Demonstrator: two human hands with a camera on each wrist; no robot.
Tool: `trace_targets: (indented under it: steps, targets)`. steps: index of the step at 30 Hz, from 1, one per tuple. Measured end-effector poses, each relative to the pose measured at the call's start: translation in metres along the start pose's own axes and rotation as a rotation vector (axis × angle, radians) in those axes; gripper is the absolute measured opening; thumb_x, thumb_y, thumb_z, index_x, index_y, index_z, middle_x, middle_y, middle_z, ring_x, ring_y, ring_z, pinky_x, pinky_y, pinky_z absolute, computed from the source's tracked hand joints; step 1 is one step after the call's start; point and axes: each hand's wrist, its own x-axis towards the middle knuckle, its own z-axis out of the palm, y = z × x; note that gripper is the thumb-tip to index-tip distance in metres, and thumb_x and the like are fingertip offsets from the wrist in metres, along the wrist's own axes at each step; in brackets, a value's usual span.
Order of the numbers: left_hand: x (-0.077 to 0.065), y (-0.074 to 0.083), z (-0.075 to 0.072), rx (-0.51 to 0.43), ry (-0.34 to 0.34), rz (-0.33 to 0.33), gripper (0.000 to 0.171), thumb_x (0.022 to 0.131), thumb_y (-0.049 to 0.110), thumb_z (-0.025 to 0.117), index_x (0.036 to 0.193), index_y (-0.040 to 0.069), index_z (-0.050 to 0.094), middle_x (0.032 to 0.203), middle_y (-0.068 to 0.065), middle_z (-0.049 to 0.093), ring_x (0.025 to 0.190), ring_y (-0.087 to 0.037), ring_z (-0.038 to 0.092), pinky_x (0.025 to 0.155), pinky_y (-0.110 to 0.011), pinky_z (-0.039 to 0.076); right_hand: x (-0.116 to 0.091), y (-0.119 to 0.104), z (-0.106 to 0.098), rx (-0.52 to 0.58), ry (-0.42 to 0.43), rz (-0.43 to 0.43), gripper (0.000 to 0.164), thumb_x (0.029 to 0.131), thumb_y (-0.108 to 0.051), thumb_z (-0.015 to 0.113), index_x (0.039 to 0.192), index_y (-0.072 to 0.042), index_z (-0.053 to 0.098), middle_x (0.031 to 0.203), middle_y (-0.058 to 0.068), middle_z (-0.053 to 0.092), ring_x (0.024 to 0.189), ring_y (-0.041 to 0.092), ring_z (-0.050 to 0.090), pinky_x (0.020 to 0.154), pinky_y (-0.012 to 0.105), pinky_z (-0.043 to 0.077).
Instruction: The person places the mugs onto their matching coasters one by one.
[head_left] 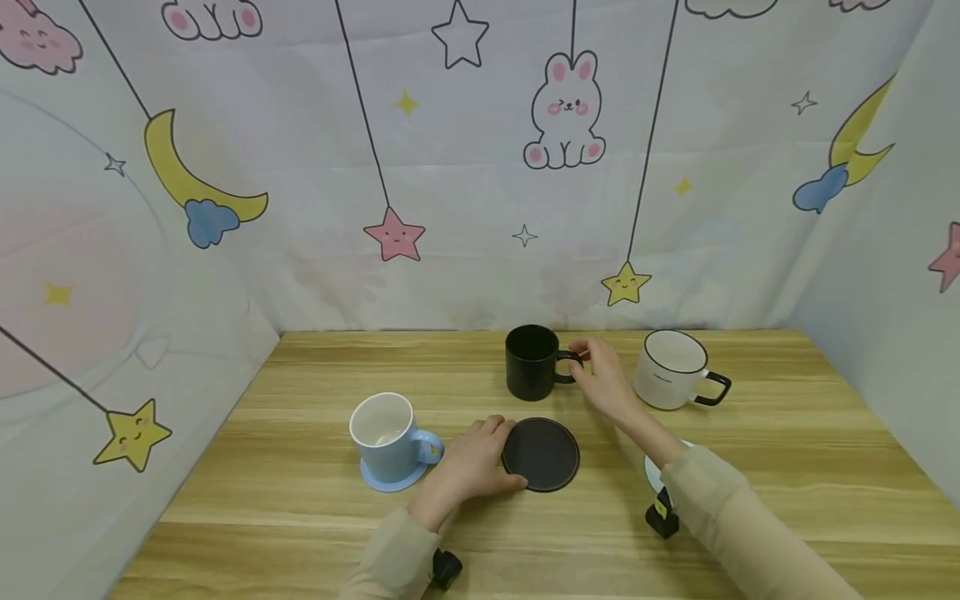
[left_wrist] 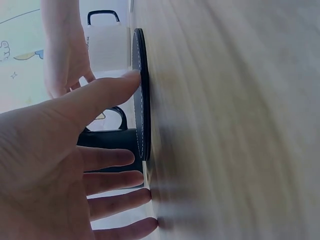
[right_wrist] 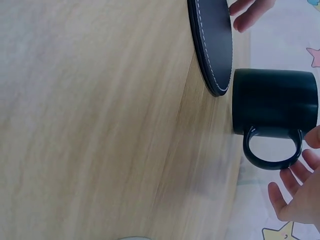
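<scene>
A round black coaster point(head_left: 542, 454) with pale stitching lies on the wooden table in front of a black mug point(head_left: 528, 367). My left hand point(head_left: 472, 467) is at the coaster's left side. Its thumb point(left_wrist: 112, 92) touches the coaster's edge, while the other fingers stretch out towards the table. At the black mug's handle point(right_wrist: 270, 164) is my right hand point(head_left: 606, 387), its fingertips touching or nearly touching the outer curve, not wrapped round it. The mug stands upright behind the coaster.
On the left, a light blue mug point(head_left: 390, 454) stands on a blue coaster point(head_left: 372, 480). A white mug point(head_left: 670, 371) with a black handle stands back right. A pale coaster point(head_left: 653, 473) is partly hidden by my right sleeve. A printed curtain point(head_left: 465, 167) hangs behind the table.
</scene>
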Motion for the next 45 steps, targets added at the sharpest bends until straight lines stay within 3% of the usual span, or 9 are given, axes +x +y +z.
trace_targets:
  steps: [8,20,33,45]
  targets:
    - [0.003,-0.001,0.000,0.018,-0.006,-0.022,0.078,0.075,0.052,0.076,0.136,0.011,0.051,0.133,-0.008,0.055,0.121,-0.027,0.052,0.091,-0.048,0.049,0.005,0.004,0.003,0.028,-0.022,0.036,0.028,0.099,-0.014,0.047,0.122,0.002,0.054,0.120,0.020,0.055,0.107,0.033,0.053,0.089,0.045,0.044]
    - [0.003,-0.001,-0.002,0.029,-0.033,-0.022,0.077,0.075,0.053,0.076,0.135,0.011,0.052,0.133,-0.007,0.054,0.122,-0.027,0.050,0.093,-0.049,0.048,0.010,0.007,0.009,0.060,-0.062,0.116,0.039,0.105,-0.028,0.037,0.129,0.000,0.051,0.125,0.019,0.054,0.112,0.033,0.052,0.094,0.047,0.044]
    - [0.002,0.000,-0.002,0.061,-0.038,-0.014,0.076,0.076,0.053,0.075,0.135,0.011,0.052,0.132,-0.006,0.054,0.122,-0.026,0.050,0.092,-0.049,0.048,0.012,0.011,0.020,0.139,-0.039,0.128,0.039,0.105,-0.026,0.036,0.126,0.002,0.051,0.116,0.023,0.059,0.105,0.034,0.057,0.087,0.044,0.046]
    - [0.002,-0.001,0.000,0.067,-0.053,-0.016,0.077,0.077,0.055,0.073,0.137,0.012,0.050,0.134,-0.006,0.052,0.122,-0.025,0.049,0.092,-0.049,0.047,0.011,0.010,0.029,0.246,-0.028,0.187,0.038,0.105,-0.028,0.035,0.124,0.002,0.050,0.115,0.023,0.060,0.109,0.035,0.059,0.095,0.047,0.048]
